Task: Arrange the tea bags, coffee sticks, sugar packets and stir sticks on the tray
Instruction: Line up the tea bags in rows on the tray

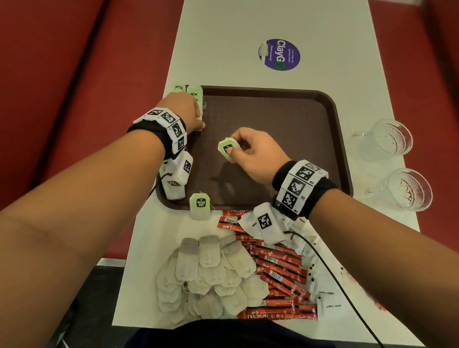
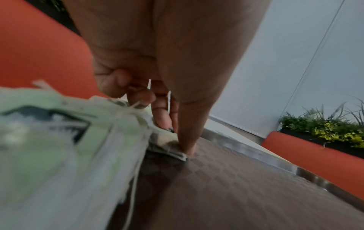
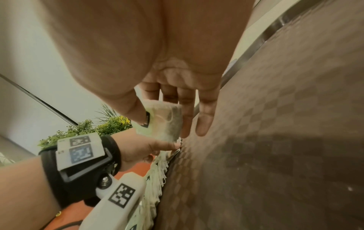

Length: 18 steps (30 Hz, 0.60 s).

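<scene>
The fingers (image 1: 233, 145) of the right hand (image 1: 257, 154) pinch one tea bag (image 1: 227, 149) and hold it just above the middle of the tray (image 1: 296, 129). The wrist view shows the thumb on one side of the bag and the other fingers behind it.

The left hand (image 1: 186, 111) is at the far left edge of the tray. Its fingers (image 2: 187, 140) are bent and press down on a row of tea bags (image 1: 195, 92) lined up along that edge. They hold the row flat and do not lift it.

One more bag (image 1: 200, 205) lies half on the near rim of the tray.

Near the person, on the table (image 1: 264, 12), there is a big pile of tea bags (image 1: 209, 272). Next to it are red coffee sticks (image 1: 281, 272), and then white sugar packets (image 1: 327, 295). I cannot see any stir sticks.

So the job has only just begun. A few tea bags are on the tray. Most of the tray is bare. I think the held bag goes beside the row. Then come the rest of the bags, all the coffee, the sugar and the stir sticks.

Two glasses (image 1: 392, 140) stand to the right of the tray. A purple sticker (image 1: 280, 54) is farther up the table.
</scene>
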{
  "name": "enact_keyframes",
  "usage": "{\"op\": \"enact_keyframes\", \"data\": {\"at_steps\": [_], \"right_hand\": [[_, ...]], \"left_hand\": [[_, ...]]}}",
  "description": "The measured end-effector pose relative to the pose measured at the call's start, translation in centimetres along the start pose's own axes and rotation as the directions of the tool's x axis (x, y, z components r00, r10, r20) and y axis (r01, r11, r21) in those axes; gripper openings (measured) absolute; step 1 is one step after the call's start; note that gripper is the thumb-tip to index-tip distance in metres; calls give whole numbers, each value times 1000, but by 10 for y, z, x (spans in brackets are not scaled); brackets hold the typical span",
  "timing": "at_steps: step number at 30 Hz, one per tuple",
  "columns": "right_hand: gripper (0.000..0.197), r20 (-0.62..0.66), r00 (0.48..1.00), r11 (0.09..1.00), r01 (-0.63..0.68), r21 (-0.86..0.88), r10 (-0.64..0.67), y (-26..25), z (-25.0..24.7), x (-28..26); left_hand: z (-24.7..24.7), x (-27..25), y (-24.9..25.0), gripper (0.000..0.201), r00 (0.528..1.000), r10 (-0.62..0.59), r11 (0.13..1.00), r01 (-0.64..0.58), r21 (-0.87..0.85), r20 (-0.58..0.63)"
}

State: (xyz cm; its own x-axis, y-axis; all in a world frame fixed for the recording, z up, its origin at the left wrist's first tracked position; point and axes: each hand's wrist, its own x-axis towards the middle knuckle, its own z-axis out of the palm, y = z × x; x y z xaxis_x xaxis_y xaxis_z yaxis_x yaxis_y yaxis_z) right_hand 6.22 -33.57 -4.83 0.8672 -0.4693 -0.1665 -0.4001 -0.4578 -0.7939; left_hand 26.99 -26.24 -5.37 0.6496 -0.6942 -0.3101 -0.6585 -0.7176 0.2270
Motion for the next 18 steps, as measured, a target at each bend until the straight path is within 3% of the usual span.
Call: {"op": "enact_keyframes", "data": {"at_steps": [3, 6, 9, 12, 15, 18], "right_hand": [[9, -9, 1000, 1000, 20, -9, -20, -2, -1, 0], [7, -38, 999, 999, 32, -1, -32, -2, -2, 1], [10, -70, 997, 999, 29, 37, -26, -3, -1, 4], [19, -89, 996, 996, 33, 85, -26, -6, 1, 7], [16, -83, 997, 995, 13, 98, -5, -7, 6, 10], [39, 50, 998, 997, -43, 67, 40, -7, 11, 6]], "left_hand": [[-6, -6, 1, 23, 996, 61, 995, -65, -81, -58], [-18, -26, 5, 33, 975, 174, 939, -207, -275, -140], [-32, -55, 10, 29, 949, 308, 868, -308, -390, -66], [-32, -68, 8, 15, 911, 412, 842, -381, -381, -1], [-27, -66, 1, 10, 909, 416, 842, -400, -363, -37], [-30, -61, -9, 8, 938, 320, 868, -347, -355, -134]]}}
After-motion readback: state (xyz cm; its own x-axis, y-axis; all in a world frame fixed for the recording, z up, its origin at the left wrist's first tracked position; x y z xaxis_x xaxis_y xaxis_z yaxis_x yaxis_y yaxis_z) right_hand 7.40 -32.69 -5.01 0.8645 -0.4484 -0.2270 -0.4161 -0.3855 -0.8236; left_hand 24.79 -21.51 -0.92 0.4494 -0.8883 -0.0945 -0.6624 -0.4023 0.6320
